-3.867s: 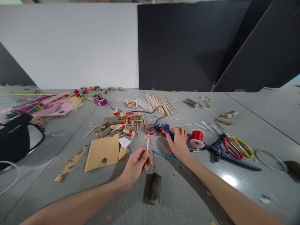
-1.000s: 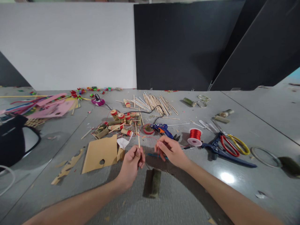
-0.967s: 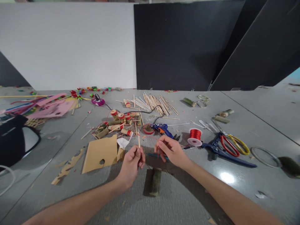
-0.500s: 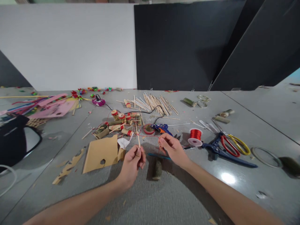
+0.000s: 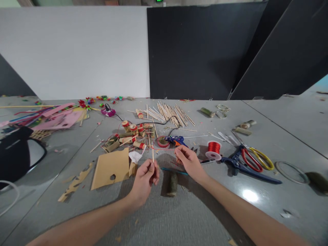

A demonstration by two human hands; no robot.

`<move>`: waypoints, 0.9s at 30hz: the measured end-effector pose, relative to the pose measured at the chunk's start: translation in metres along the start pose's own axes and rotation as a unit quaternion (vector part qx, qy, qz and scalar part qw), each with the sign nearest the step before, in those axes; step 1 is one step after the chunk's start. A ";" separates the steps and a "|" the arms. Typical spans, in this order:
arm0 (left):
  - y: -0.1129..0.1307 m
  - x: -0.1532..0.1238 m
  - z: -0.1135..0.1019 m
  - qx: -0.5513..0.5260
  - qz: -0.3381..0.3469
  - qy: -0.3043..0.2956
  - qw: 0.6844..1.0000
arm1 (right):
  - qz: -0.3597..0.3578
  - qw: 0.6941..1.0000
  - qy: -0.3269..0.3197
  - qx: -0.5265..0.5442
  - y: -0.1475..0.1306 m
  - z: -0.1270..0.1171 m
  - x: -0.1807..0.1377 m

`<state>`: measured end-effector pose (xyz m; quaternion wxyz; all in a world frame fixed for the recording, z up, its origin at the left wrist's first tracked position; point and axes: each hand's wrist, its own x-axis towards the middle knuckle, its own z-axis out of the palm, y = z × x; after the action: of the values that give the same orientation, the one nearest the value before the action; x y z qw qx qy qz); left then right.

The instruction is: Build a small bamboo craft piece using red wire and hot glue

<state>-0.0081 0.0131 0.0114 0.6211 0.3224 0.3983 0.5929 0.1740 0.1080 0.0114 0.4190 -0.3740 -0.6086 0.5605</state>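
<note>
My left hand (image 5: 146,179) is closed on a thin wooden stick (image 5: 153,154) that points up and away from me. Between finger and thumb, my right hand (image 5: 188,161) pinches a red string (image 5: 165,149), which runs taut leftward to the stick. Just beyond the hands lie a blue glue gun (image 5: 176,139) and a roll of red tape (image 5: 163,141). A spool of red string (image 5: 213,150) stands to the right of my right hand. Below and between the hands, a short green bamboo piece (image 5: 173,184) rests on the floor.
Bamboo pieces with red bands (image 5: 133,129) cluster beyond my left hand, near a cardboard sheet (image 5: 110,169). Farther back lie many thin sticks (image 5: 174,114). Blue-handled pruning shears (image 5: 252,172) and scissors (image 5: 261,158) lie at right. Upright panels (image 5: 200,51) stand behind.
The stick in my left hand has turned slightly more upright. The red string now looks straighter between the stick and my right hand, which has shifted slightly right.
</note>
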 end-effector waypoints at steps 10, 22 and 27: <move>-0.004 0.001 -0.002 0.037 0.016 0.005 0.999 | 0.004 1.000 0.004 0.007 -0.001 0.000 0.003; -0.005 0.000 -0.003 0.047 0.020 0.010 0.999 | 0.012 1.000 -0.006 0.025 -0.003 0.001 0.003; -0.005 0.000 -0.003 0.041 0.011 0.016 0.999 | 0.026 0.998 -0.007 0.049 -0.004 0.001 0.004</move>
<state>-0.0082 0.0128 0.0062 0.5946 0.3426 0.4289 0.5875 0.1718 0.1115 0.0155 0.4181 -0.3648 -0.5732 0.6029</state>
